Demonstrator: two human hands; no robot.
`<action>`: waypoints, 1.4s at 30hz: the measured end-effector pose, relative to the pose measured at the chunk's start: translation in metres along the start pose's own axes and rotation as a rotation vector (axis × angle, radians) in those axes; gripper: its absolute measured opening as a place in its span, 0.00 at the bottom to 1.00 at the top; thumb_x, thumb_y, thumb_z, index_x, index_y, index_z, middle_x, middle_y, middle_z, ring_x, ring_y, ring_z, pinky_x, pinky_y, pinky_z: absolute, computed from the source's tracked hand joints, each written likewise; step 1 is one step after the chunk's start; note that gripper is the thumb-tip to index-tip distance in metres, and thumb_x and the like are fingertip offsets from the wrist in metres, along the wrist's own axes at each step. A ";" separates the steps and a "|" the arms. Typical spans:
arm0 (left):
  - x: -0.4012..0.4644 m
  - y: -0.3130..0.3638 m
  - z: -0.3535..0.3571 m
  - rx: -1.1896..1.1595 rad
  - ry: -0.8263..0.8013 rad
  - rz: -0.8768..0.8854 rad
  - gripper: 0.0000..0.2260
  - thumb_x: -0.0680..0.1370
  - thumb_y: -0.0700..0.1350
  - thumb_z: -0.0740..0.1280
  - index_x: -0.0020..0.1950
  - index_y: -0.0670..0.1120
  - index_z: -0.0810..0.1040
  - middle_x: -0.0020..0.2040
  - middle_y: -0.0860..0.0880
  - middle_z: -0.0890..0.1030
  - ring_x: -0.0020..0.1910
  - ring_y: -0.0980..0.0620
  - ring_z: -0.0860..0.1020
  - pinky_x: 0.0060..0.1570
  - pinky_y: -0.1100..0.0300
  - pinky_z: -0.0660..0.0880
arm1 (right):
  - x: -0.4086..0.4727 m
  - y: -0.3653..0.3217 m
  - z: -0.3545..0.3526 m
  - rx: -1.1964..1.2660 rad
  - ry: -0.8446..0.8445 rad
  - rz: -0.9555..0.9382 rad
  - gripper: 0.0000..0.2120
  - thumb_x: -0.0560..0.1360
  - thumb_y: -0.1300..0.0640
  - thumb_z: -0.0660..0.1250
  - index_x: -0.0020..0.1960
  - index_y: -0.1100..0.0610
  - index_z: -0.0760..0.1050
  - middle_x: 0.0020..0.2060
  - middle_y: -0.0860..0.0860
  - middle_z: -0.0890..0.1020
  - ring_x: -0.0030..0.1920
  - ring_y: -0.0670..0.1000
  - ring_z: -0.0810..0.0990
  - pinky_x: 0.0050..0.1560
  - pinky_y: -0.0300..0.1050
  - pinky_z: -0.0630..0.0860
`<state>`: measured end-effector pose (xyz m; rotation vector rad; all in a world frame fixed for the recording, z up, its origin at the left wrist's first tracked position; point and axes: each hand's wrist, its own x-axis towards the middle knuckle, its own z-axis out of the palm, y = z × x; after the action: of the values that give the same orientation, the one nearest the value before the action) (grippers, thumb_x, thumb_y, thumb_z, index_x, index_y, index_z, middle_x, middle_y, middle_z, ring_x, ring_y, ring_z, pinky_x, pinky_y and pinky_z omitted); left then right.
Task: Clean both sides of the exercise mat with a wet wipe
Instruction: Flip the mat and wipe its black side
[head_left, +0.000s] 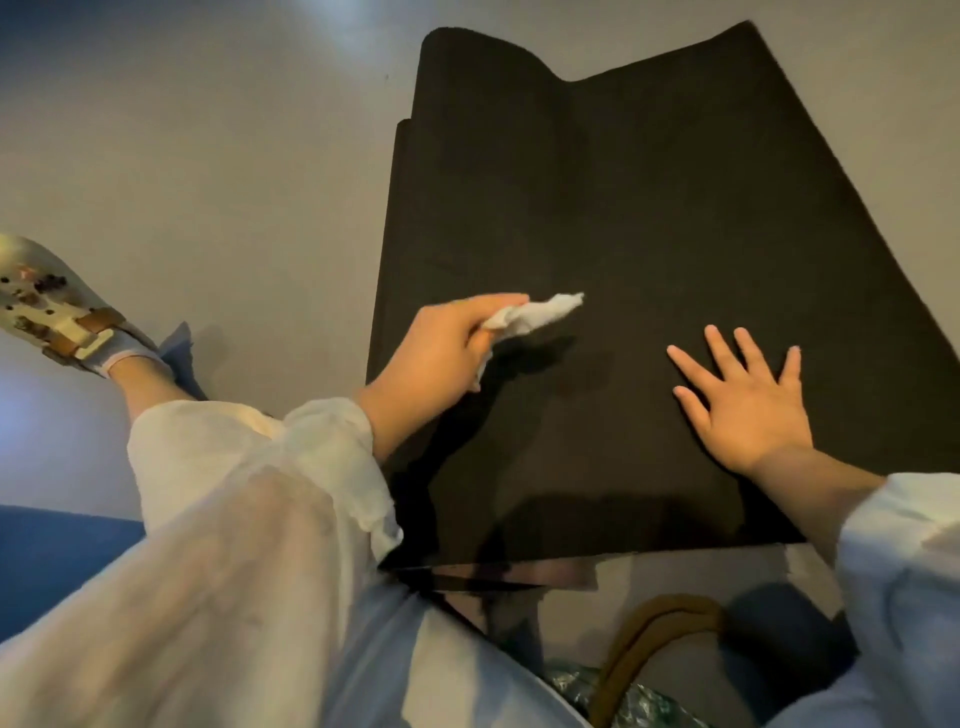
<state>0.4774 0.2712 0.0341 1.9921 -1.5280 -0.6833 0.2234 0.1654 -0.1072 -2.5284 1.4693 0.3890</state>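
While the left hand pinches the crumpled wet wipe just above the black exercise mat at centre frame, the right hand lies flat on it at lower right, fingers spread. The wipe seems lifted, so a stroke could skip patches. The mat's far end, upper centre, curls and may roll back. A sandalled foot sits at left, and a brown strap below; the mat's underside looks undone.
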 end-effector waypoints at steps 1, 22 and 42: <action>0.022 -0.001 -0.004 0.056 0.063 0.014 0.15 0.80 0.37 0.60 0.65 0.46 0.76 0.50 0.57 0.80 0.43 0.63 0.79 0.43 0.73 0.73 | 0.000 0.000 0.000 0.000 0.007 -0.004 0.24 0.79 0.40 0.40 0.75 0.37 0.42 0.77 0.48 0.46 0.76 0.55 0.42 0.71 0.66 0.42; 0.191 -0.048 0.026 0.696 -0.278 0.029 0.19 0.83 0.43 0.52 0.75 0.43 0.61 0.76 0.43 0.59 0.75 0.42 0.57 0.71 0.49 0.57 | 0.012 0.005 0.005 0.022 0.043 0.002 0.24 0.75 0.42 0.49 0.69 0.42 0.68 0.68 0.54 0.72 0.69 0.62 0.69 0.64 0.71 0.61; -0.027 -0.030 0.044 0.323 -0.590 0.477 0.17 0.78 0.45 0.59 0.63 0.43 0.77 0.63 0.48 0.77 0.64 0.60 0.71 0.67 0.73 0.60 | 0.005 0.004 0.002 0.039 0.059 -0.021 0.24 0.80 0.43 0.44 0.75 0.38 0.48 0.77 0.49 0.50 0.76 0.56 0.44 0.72 0.65 0.42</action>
<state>0.4624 0.2991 -0.0164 1.5895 -2.4929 -0.9060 0.2220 0.1595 -0.1113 -2.5435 1.4549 0.2824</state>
